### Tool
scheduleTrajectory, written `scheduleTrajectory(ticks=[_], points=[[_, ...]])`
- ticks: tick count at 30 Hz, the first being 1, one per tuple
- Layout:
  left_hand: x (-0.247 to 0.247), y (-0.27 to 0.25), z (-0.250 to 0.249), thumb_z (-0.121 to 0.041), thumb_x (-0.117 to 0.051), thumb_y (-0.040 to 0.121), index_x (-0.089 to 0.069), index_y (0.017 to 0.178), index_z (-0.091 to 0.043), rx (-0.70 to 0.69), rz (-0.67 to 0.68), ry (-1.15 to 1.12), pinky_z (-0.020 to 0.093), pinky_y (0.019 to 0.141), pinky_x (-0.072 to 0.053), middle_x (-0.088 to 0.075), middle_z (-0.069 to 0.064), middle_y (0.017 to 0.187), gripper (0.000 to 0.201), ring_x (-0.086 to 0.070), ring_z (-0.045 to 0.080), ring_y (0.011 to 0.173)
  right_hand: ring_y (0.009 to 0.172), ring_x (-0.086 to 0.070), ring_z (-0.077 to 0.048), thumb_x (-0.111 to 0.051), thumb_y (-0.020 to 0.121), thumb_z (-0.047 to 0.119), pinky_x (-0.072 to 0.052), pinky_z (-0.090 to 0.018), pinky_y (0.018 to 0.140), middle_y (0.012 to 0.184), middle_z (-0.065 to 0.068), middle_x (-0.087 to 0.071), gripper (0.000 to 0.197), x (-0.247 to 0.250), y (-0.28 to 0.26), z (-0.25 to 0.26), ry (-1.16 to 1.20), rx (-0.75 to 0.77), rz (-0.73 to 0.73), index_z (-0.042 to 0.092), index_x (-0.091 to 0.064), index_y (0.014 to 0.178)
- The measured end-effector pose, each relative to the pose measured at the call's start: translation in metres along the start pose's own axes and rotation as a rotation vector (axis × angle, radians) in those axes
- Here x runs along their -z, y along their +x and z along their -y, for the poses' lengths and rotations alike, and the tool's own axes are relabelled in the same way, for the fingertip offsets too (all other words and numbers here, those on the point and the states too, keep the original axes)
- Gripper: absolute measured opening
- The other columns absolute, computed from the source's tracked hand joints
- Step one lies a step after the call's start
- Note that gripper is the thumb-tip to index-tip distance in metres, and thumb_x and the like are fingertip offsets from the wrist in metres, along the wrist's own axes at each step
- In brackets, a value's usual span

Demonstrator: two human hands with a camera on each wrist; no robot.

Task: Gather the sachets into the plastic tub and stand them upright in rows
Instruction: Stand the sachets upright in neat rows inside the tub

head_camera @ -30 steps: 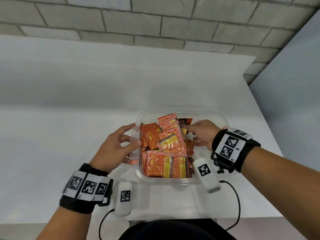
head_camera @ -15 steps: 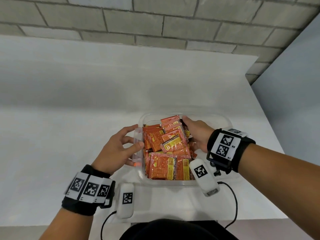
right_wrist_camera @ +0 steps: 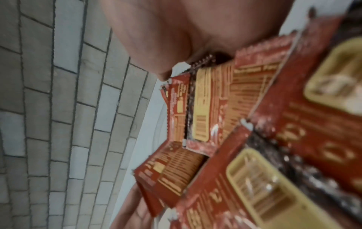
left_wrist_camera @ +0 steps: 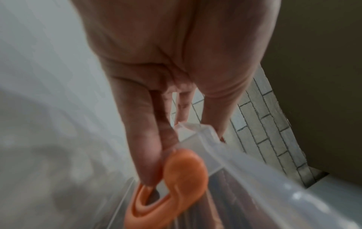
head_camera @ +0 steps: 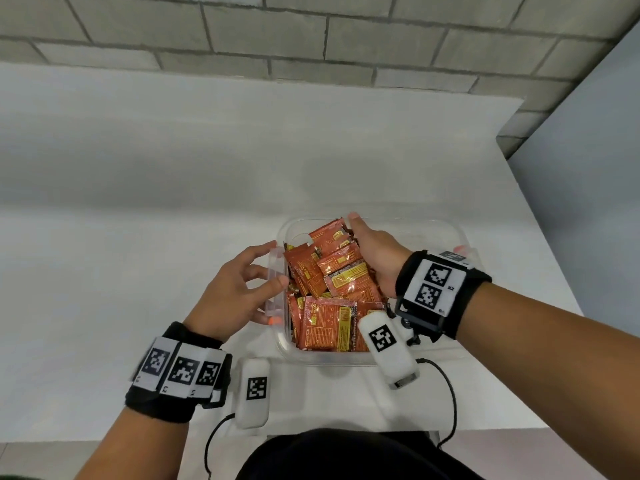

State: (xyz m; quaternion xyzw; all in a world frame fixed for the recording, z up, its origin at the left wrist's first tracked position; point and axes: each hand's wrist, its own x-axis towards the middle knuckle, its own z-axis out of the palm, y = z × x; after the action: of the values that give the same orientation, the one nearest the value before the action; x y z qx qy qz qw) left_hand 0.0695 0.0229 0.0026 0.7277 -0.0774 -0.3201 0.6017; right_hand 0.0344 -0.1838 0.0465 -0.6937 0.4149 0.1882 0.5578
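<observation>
Since a second ago your right hand [head_camera: 375, 259] is sliding leftward across the plastic tub [head_camera: 408, 360], now pressing flat against the right flank of the leaning sachets [head_camera: 341, 277], which are bunching toward the left wall. Its fingers are lying fairly straight along the packets, thumb at their far edge; whether any finger is curling under them you cannot tell. Your left hand [head_camera: 239, 294] is staying put, its fingers [left_wrist_camera: 145, 139] loosely spread and touching the tub's left rim beside the orange clip [left_wrist_camera: 184, 173]. The tub is sitting on the desk [head_camera: 138, 271].
</observation>
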Motion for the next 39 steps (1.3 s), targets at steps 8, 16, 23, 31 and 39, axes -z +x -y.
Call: scheduleTrajectory(ticks=[8,16,23,31,39], points=[[-0.001,-0.001,0.001,-0.026,-0.071,0.076,-0.054,0.121,-0.041,0.008,-0.006,-0.016,0.047,0.063,-0.060,-0.067,0.014,0.104,0.050,-0.070,0.038,0.075,0.130,-0.041,-0.027,-0.034,0.088,0.070,-0.035,-0.047,0.108,0.149,-0.006,-0.038,0.079,0.048,-0.007,-0.040,0.097,-0.083,-0.140,0.016,-0.032,0.146],[-0.002,0.000,0.002,-0.027,-0.070,0.076,-0.053,0.126,-0.038,0.002,-0.011,-0.002,0.043,0.060,-0.060,-0.067,0.014,0.106,0.054,-0.069,0.037,0.087,0.141,-0.027,-0.027,-0.021,0.090,0.070,-0.020,-0.042,0.114,0.154,-0.009,-0.029,0.083,0.003,-0.020,-0.034,0.018,-0.084,0.026,0.013,-0.023,0.150],[-0.002,-0.001,0.004,-0.023,-0.069,0.080,-0.053,0.124,-0.040,0.004,-0.026,-0.013,0.037,0.056,-0.058,-0.067,0.014,0.106,0.050,-0.070,0.028,0.071,0.135,-0.038,-0.029,-0.033,0.077,0.083,-0.027,-0.051,0.113,0.146,-0.010,-0.042,0.093,0.004,-0.025,-0.034,0.088,-0.065,0.081,0.019,-0.035,0.145],[-0.001,0.000,0.004,-0.020,-0.068,0.085,-0.050,0.132,-0.034,0.000,-0.040,0.020,0.043,0.061,-0.060,-0.067,0.013,0.104,0.053,-0.070,0.030,0.070,0.140,-0.029,-0.031,-0.031,0.087,0.072,-0.028,-0.056,0.110,0.154,-0.006,-0.028,0.083,0.029,-0.035,-0.055,0.058,-0.130,0.026,0.019,-0.023,0.150],[-0.003,-0.005,-0.001,-0.020,-0.068,0.086,-0.049,0.125,-0.037,0.003,-0.045,0.032,0.032,0.052,-0.057,-0.065,0.014,0.107,0.047,-0.067,0.015,0.059,0.145,-0.017,-0.024,-0.026,0.090,0.069,-0.014,-0.050,0.114,0.159,-0.002,-0.016,0.080,-0.003,-0.038,-0.051,0.057,-0.090,0.077,0.020,-0.013,0.152]])
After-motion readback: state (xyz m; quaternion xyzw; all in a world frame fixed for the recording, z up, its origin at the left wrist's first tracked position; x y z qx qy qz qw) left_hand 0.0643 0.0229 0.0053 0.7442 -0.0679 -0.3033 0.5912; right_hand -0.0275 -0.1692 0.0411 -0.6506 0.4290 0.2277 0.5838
